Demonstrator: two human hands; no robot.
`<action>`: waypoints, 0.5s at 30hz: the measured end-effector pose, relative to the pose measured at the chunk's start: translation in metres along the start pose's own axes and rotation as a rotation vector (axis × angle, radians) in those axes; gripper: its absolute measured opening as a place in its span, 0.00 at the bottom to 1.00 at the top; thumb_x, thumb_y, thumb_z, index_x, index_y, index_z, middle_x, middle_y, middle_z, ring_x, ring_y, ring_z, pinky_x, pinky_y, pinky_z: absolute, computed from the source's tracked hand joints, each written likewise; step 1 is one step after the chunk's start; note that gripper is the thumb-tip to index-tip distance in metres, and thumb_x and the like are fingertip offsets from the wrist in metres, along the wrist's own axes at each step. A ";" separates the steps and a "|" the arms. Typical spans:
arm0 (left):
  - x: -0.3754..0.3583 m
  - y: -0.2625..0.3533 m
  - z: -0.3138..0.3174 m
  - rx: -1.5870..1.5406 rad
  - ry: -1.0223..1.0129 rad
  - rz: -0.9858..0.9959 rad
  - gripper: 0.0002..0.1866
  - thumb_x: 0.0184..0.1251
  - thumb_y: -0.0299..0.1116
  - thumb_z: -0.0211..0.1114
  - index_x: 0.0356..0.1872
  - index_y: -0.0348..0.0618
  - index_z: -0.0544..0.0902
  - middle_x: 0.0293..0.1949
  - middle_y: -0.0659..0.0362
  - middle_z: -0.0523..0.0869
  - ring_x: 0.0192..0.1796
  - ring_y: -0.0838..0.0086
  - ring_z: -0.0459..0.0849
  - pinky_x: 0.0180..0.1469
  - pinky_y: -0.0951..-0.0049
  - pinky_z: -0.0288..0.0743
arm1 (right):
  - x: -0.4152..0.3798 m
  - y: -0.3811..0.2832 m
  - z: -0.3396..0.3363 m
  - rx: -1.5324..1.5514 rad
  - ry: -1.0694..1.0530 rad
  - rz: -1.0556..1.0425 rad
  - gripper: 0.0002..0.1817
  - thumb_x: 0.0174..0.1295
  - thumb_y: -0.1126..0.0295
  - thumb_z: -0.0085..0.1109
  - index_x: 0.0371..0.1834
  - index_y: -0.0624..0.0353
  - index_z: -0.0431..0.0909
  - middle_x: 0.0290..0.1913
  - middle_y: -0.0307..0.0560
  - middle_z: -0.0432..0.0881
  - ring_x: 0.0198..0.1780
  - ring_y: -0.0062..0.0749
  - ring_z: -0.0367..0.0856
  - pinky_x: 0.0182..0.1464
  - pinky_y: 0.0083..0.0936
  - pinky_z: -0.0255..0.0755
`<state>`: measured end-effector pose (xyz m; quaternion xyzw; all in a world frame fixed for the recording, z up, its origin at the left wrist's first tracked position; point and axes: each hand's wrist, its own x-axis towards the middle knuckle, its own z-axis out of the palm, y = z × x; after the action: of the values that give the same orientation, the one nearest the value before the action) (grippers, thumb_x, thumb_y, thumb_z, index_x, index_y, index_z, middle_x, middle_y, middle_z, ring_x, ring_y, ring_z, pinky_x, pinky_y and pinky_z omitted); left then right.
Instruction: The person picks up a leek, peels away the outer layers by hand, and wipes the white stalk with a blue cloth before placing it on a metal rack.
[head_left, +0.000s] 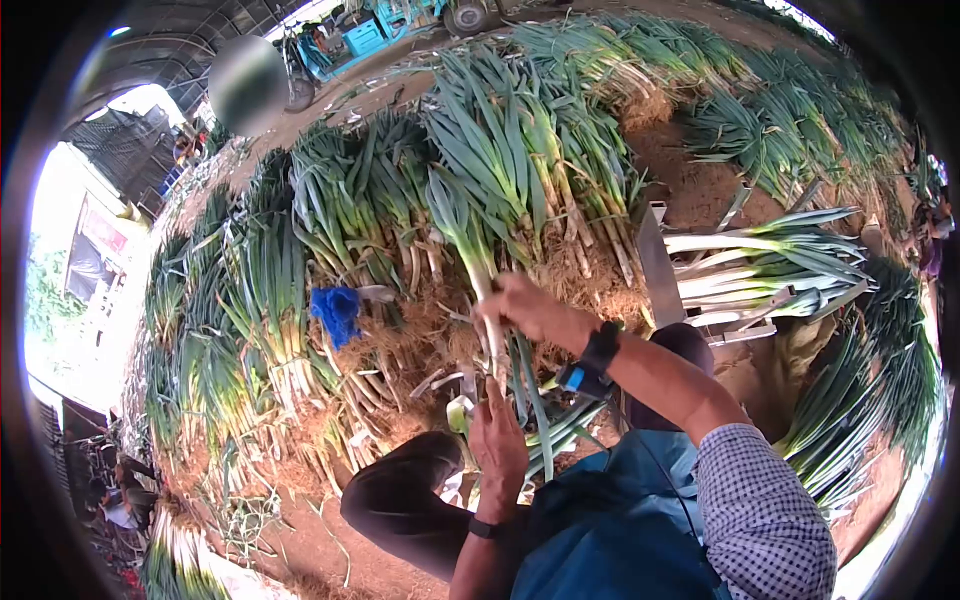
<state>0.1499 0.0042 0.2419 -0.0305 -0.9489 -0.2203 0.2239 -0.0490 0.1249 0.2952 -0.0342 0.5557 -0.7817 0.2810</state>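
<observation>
Gripping a leek [480, 268], the right hand [540, 310] curls its fingers closed around the pale stem, while the left hand [498, 440] pinches the lower end. Beyond the fingers stand leafy bundles [490, 130]; left of them lies a blue cloth [336, 315], right a metal rack [659, 265].

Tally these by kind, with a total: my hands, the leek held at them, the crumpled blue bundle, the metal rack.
Left hand and right hand: 2
Held leek: 1
Crumpled blue bundle: 1
Metal rack: 1
Total: 5

Held leek [480, 273] left of rack [658, 265]
</observation>
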 end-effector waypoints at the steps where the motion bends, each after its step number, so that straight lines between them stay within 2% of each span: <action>1: 0.001 0.005 -0.003 -0.005 0.024 0.060 0.31 0.69 0.26 0.64 0.72 0.39 0.67 0.34 0.49 0.77 0.33 0.55 0.78 0.34 0.56 0.70 | 0.001 -0.021 -0.001 0.011 0.094 -0.024 0.23 0.58 0.72 0.70 0.52 0.73 0.71 0.36 0.55 0.83 0.32 0.37 0.85 0.31 0.28 0.83; 2: -0.001 0.009 -0.002 0.016 0.002 0.082 0.33 0.67 0.25 0.65 0.73 0.38 0.66 0.35 0.50 0.78 0.34 0.56 0.78 0.36 0.54 0.70 | 0.004 -0.040 -0.003 0.022 0.189 -0.047 0.25 0.57 0.71 0.72 0.52 0.73 0.71 0.35 0.56 0.82 0.31 0.37 0.85 0.31 0.27 0.83; 4: -0.006 0.014 0.005 0.012 -0.085 0.061 0.31 0.72 0.32 0.62 0.74 0.38 0.66 0.45 0.45 0.80 0.45 0.49 0.78 0.48 0.51 0.71 | 0.026 -0.038 -0.026 0.042 0.210 -0.155 0.21 0.58 0.73 0.69 0.48 0.72 0.71 0.32 0.53 0.80 0.28 0.36 0.83 0.29 0.31 0.82; 6: -0.003 0.018 0.004 0.004 -0.155 0.138 0.32 0.71 0.37 0.63 0.73 0.37 0.66 0.50 0.43 0.79 0.51 0.49 0.76 0.54 0.49 0.68 | 0.031 -0.026 -0.036 0.077 0.257 -0.179 0.17 0.58 0.76 0.66 0.47 0.68 0.71 0.30 0.52 0.79 0.26 0.36 0.81 0.26 0.33 0.81; 7: 0.003 0.019 0.004 0.002 -0.189 0.174 0.33 0.71 0.40 0.64 0.73 0.37 0.67 0.53 0.42 0.79 0.55 0.49 0.75 0.57 0.49 0.67 | 0.029 -0.021 -0.041 0.213 0.260 -0.151 0.15 0.59 0.78 0.65 0.46 0.66 0.71 0.30 0.51 0.79 0.25 0.35 0.81 0.26 0.34 0.80; 8: 0.006 0.010 0.008 0.031 -0.322 0.158 0.36 0.70 0.46 0.64 0.73 0.35 0.67 0.60 0.38 0.76 0.62 0.47 0.73 0.64 0.47 0.65 | 0.028 -0.016 -0.046 0.355 0.267 -0.123 0.14 0.59 0.79 0.63 0.46 0.64 0.71 0.29 0.50 0.79 0.25 0.34 0.80 0.25 0.35 0.79; 9: 0.011 -0.001 0.015 -0.062 -0.332 0.089 0.37 0.71 0.48 0.64 0.73 0.34 0.66 0.63 0.38 0.75 0.66 0.49 0.72 0.67 0.48 0.63 | 0.025 -0.016 -0.047 0.423 0.206 -0.130 0.13 0.58 0.82 0.62 0.45 0.62 0.71 0.29 0.48 0.78 0.23 0.32 0.78 0.24 0.35 0.78; 10: 0.024 -0.007 0.022 -0.157 -0.336 0.023 0.39 0.72 0.50 0.63 0.74 0.33 0.64 0.67 0.38 0.73 0.69 0.50 0.71 0.71 0.50 0.62 | 0.022 -0.009 -0.046 0.464 0.161 -0.163 0.12 0.60 0.81 0.62 0.44 0.62 0.72 0.28 0.47 0.78 0.23 0.31 0.78 0.25 0.35 0.77; 11: 0.046 -0.003 0.020 -0.498 -0.388 -0.184 0.39 0.72 0.51 0.64 0.72 0.31 0.66 0.67 0.39 0.74 0.67 0.55 0.73 0.68 0.55 0.64 | 0.022 -0.011 -0.047 0.488 0.107 -0.211 0.10 0.61 0.79 0.62 0.43 0.62 0.73 0.28 0.46 0.77 0.22 0.30 0.77 0.26 0.34 0.76; 12: 0.067 0.003 0.018 -0.694 -0.426 -0.248 0.38 0.74 0.52 0.60 0.72 0.30 0.66 0.68 0.41 0.74 0.67 0.58 0.73 0.68 0.59 0.64 | 0.022 -0.013 -0.048 0.511 0.049 -0.255 0.08 0.63 0.78 0.62 0.43 0.62 0.74 0.27 0.44 0.77 0.22 0.29 0.76 0.27 0.33 0.76; 13: 0.088 0.009 0.016 -0.886 -0.456 -0.323 0.37 0.76 0.53 0.57 0.72 0.29 0.66 0.68 0.42 0.74 0.67 0.61 0.74 0.69 0.63 0.64 | 0.016 -0.018 -0.046 0.535 -0.004 -0.217 0.06 0.64 0.75 0.64 0.38 0.59 0.75 0.24 0.39 0.75 0.21 0.24 0.73 0.25 0.30 0.70; 14: 0.105 0.010 0.017 -0.931 -0.482 -0.244 0.35 0.81 0.54 0.50 0.72 0.29 0.66 0.70 0.44 0.73 0.69 0.63 0.74 0.72 0.68 0.62 | 0.013 -0.022 -0.043 0.551 -0.081 -0.237 0.06 0.65 0.73 0.64 0.38 0.59 0.76 0.23 0.38 0.74 0.20 0.23 0.72 0.25 0.29 0.69; 15: 0.118 0.005 0.023 -0.987 -0.601 -0.252 0.35 0.82 0.55 0.46 0.72 0.30 0.66 0.65 0.46 0.78 0.63 0.67 0.76 0.67 0.69 0.66 | 0.011 -0.026 -0.042 0.569 -0.152 -0.262 0.06 0.66 0.72 0.65 0.38 0.58 0.76 0.23 0.36 0.73 0.20 0.22 0.71 0.25 0.28 0.68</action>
<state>0.0355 0.0138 0.2772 -0.0794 -0.7523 -0.6423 -0.1233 -0.0841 0.1612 0.2994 -0.0839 0.2832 -0.9304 0.2169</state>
